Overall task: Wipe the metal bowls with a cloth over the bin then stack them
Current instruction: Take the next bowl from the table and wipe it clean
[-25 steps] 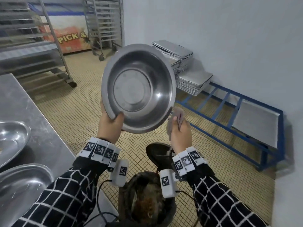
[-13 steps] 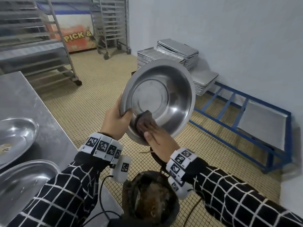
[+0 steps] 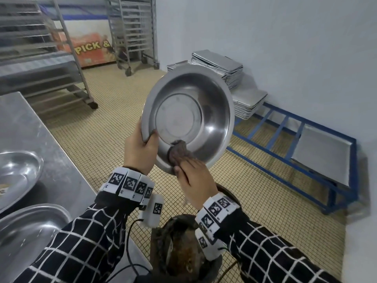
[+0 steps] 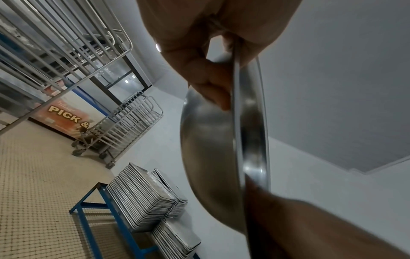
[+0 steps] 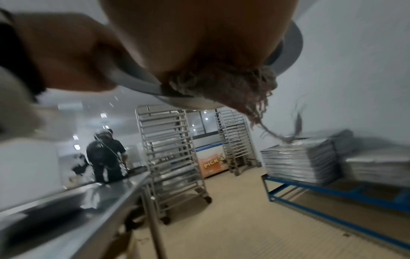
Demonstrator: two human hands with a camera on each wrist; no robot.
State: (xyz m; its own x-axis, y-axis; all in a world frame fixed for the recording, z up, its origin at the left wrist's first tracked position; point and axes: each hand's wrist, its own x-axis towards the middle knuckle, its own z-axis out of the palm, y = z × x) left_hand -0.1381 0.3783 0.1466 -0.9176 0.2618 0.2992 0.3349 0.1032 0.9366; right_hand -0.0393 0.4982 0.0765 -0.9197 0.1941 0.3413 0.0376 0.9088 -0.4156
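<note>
The left hand (image 3: pixel 140 152) held the metal bowl (image 3: pixel 189 119) tilted up in the air above the dark bin (image 3: pixel 183 252), its fingers curled round the lower left rim, thumb inside. The right hand (image 3: pixel 195 180) pressed a bunched brown cloth (image 3: pixel 179 153) against the bowl's inner wall near the lower rim. Two more bowls (image 3: pixel 18 174) lay on the steel table (image 3: pixel 40 139) at its near left edge.

The only readable lettering is "PICK &" in yellow capitals on the orange-and-white front panel of a chest freezer (image 3: pixel 91 49) standing at the far wall behind the wheeled metal tray racks (image 3: pixel 133 31); the rest of the words is hidden. The same letters show in both wrist views.
</note>
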